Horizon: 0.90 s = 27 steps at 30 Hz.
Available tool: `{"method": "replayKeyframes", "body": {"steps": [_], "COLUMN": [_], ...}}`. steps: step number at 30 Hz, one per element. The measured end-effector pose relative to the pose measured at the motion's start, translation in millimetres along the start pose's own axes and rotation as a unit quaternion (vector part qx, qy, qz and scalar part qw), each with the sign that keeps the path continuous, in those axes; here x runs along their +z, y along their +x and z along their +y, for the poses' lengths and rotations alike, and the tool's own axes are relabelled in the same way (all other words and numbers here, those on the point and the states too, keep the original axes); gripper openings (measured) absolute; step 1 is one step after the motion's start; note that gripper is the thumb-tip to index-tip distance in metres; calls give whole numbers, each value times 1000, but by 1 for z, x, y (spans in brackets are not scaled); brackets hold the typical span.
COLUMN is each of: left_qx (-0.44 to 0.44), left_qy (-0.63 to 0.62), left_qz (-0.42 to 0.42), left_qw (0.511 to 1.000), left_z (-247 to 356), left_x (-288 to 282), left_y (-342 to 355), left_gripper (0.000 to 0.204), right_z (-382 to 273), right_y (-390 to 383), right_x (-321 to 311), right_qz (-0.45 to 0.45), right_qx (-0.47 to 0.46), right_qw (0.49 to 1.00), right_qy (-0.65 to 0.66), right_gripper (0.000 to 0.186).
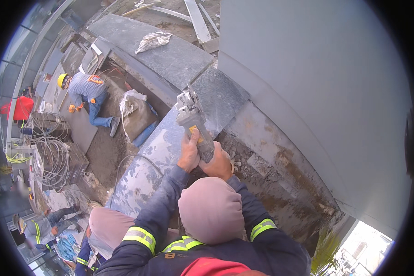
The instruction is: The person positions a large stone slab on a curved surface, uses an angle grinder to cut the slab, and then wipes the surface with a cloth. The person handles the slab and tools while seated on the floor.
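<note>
Both hands, the left hand [189, 155] and right hand [217, 163], were clenched on the angle grinder [193, 122], cutting the grey stone slab [216, 99] toward twelve o'clock; steady forward pressure seemed needed next.

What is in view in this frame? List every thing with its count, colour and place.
Grey handheld angle grinder: one, grey with a yellow patch, on the slab, gripped by both hands.
Dark polished stone slab: one, grey-blue, centre, under the grinder.
Light grey wall panel: one, right.
Crumpled white sack: one, on the upper ledge.
Kneeling worker in yellow helmet: one, grey shirt, left.
Coiled white cables: one bundle, far left.
Crouching worker in grey clothes: one, lower left.
Rubble bed: brown-grey, right of the hands.
Left hand: on the grinder body.
Right hand: on the grinder handle.
</note>
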<state>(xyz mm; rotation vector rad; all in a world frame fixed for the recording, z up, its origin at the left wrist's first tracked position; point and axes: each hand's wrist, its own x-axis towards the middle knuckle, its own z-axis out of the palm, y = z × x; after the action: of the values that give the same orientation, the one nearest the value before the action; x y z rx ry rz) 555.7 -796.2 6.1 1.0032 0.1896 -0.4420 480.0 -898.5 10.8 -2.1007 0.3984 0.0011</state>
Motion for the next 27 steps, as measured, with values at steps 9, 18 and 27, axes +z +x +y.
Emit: {"method": "replayKeyframes", "body": {"steps": [9, 18, 27], "left_qx": [-156, -128, -67], "left_qy": [-60, -78, 96], "left_qz": [72, 140, -56], "left_qw": [983, 979, 992], "left_z": [61, 38, 40], "left_x": [18, -3, 19], "left_y": [74, 102, 115], "left_gripper": [68, 62, 68], "right_z": [6, -1, -26], "right_y": [26, 24, 104], "right_x": [18, 17, -3], "right_qz": [35, -19, 82], "right_qx": [-35, 27, -46], "right_qw": [998, 999, 993], "right_qy": [31, -9, 66], "right_gripper": [56, 55, 90]}}
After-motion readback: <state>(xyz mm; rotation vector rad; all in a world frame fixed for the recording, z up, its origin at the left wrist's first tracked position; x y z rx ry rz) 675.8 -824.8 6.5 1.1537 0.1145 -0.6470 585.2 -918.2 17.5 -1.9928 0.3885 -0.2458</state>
